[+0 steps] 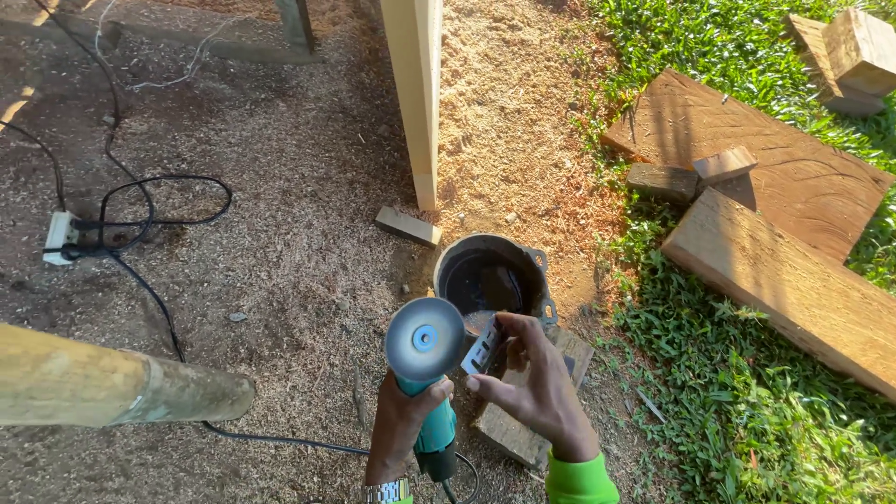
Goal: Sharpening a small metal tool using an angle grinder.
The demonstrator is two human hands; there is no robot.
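Gripping teal angle grinder [431, 373], round grey disc up, in left hand [403, 420] | pinching small perforated metal piece [483, 352] in right hand [532, 387] | above black round pot [490, 275] on sawdust ground [299, 187]

Sunlit sawdust-strewn ground [308, 187] lay ahead of the hands, green grass [747, 401] to their right, pale upright wooden post [415, 84] beyond.

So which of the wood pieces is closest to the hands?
The flat block on the sawdust directly under the right hand, beside the black pot. The other planks lie off on the grass.
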